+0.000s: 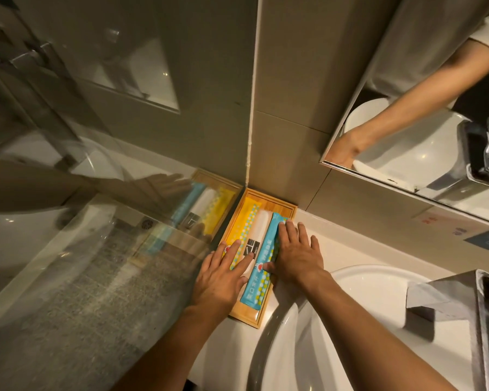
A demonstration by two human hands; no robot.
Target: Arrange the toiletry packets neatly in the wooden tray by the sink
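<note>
Wooden tray (290, 210) on white counter (359, 249)

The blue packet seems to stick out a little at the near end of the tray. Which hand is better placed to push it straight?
The right hand: it already lies along the blue packet, while the left hand rests on the white packet and yellow packet.

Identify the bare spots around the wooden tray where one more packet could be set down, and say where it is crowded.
Free: the counter strip between the wall and the sink, right of the wooden tray. Crowded: the tray, holding yellow, white and blue packets under the left hand and right hand.
</note>
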